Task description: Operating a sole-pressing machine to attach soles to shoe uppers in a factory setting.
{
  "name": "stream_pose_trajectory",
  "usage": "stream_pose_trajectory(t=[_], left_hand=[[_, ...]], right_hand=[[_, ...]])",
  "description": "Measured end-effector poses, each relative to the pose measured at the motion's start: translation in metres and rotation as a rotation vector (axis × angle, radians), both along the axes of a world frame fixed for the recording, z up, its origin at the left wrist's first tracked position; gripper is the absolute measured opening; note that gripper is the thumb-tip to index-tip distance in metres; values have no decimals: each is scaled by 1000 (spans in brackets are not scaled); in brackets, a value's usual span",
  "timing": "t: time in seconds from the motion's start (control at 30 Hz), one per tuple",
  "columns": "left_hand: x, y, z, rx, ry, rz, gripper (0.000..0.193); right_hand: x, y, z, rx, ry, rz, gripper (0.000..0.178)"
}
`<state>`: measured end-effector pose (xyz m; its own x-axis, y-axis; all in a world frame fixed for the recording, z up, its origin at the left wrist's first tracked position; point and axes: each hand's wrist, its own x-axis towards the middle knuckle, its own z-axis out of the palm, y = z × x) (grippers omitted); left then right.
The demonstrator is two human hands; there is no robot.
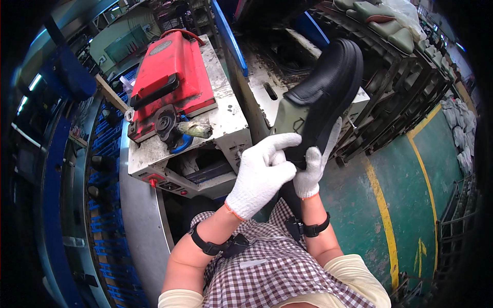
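Observation:
A black slip-on shoe [333,82] with a dark sole is held up in front of me, tilted with its toe up and away. A pale green shape with a dark mark, like a shoe last [291,117], shows in its opening. My right hand [309,177], in a white knitted glove, grips the shoe near the heel, thumb on the near side and fingers behind the sole. My left hand [262,174], gloved alike, has bent fingers against the heel from the left. Its fingertips are partly hidden.
Left of the shoe stands a white machine [226,115] with a red cover [177,72] and a red knob [153,183]. Blue racks [110,236] line the far left. Racks at right hold several green lasts [382,23]. Yellow lines [382,215] cross the green floor.

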<state>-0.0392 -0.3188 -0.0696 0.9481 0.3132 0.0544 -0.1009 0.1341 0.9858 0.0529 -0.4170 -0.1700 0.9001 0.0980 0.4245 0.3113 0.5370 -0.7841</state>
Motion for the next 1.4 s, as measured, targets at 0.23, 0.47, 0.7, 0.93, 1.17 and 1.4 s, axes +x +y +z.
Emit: stream_pose_trajectory(t=[0.23,0.47,0.7,0.93,1.17,1.4], left_hand=[[8,-12,4,351,-16,-1,51],[0,7,35,424,36,-164,68],[56,107,122,751,-283,209,56],[138,146,208,1034,-201,287,63],[252,184,233,1175,-413,503,64],[293,175,280,1411,-384,281,57]], right_hand=[[11,-6,-18,64,75,59,85],[35,-38,71,-112,-85,24,84],[179,-30,155,-583,-181,87,74],[326,63,155,-1289,-514,-201,66],[386,112,114,-1864,-621,210,102],[378,103,124,-1800,-644,282,104]])
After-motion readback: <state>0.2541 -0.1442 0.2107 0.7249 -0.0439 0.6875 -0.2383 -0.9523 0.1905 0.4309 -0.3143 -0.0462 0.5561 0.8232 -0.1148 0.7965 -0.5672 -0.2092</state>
